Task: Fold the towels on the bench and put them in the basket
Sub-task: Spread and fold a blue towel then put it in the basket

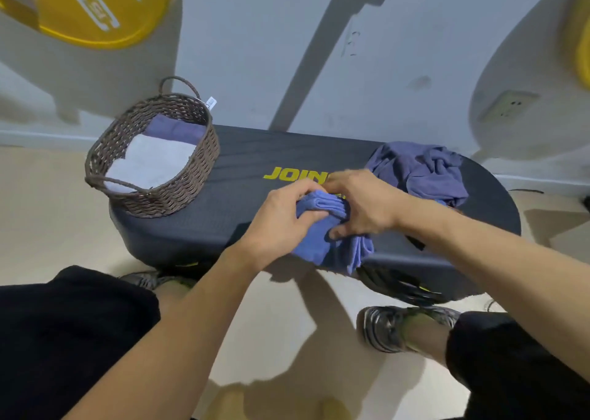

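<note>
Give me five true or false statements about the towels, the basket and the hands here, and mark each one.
1. Both hands grip the blue towel. True.
2. The basket is empty. False: a white towel and a blue one lie in it.
3. The basket stands on the floor. False: it stands on the bench.
4. A crumpled towel lies beyond the right hand. True.
5. The left hand rests on the basket. False: it holds the towel, apart from the basket.
</note>
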{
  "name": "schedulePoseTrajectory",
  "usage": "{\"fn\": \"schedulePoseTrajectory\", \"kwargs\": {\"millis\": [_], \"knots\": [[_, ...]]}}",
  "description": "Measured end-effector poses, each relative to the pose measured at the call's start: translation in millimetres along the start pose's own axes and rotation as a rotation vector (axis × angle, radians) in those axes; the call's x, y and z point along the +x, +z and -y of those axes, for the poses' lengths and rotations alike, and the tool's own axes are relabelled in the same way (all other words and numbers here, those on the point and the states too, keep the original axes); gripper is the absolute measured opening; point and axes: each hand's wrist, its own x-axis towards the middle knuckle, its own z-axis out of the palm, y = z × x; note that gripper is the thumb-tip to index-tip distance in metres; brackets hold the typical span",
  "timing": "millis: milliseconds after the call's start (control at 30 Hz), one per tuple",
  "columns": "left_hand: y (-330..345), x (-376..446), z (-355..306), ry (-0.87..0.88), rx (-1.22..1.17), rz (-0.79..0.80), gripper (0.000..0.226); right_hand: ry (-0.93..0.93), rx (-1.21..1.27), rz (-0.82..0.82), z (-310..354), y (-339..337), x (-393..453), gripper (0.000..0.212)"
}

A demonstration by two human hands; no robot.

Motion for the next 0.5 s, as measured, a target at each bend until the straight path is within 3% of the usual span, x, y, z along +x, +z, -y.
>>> {"fn": "schedulePoseTrajectory", "kwargs": {"millis": [33, 233, 300, 400, 433, 500], "knots": [[5.8, -1.1, -0.3, -0.018, -0.053, -0.005, 0.018, 0.027, 0.092, 0.049, -10.0, 1.9, -13.5, 0.038], [56.2, -14.3, 9.1, -0.229, -0.382, -0.065, 0.010, 0.198, 0.676, 0.191, -61.3, 18.4, -84.1, 0.022], [64.4, -14.7, 15.7, -0.353, -0.527, -0.084, 0.033, 0.233, 0.915, 0.156, -64.7, 19.6, -88.7, 0.012], [68.4, -20.7, 30.5, -0.494, -0.893, 0.167, 0.047, 0.360, 1.191, 0.027, -64.6, 27.8, -82.9, 0.023], [70.8, -23.5, 35.5, -0.510, -0.919, 0.240, 0.047, 0.438, 1.252, -0.018, -64.8, 32.0, -79.4, 0.029], [78.3, -25.5, 42.5, -0.539, -0.860, 0.227, 0.042, 0.594, 1.310, -0.114, -65.8, 41.9, -73.0, 0.037]]}}
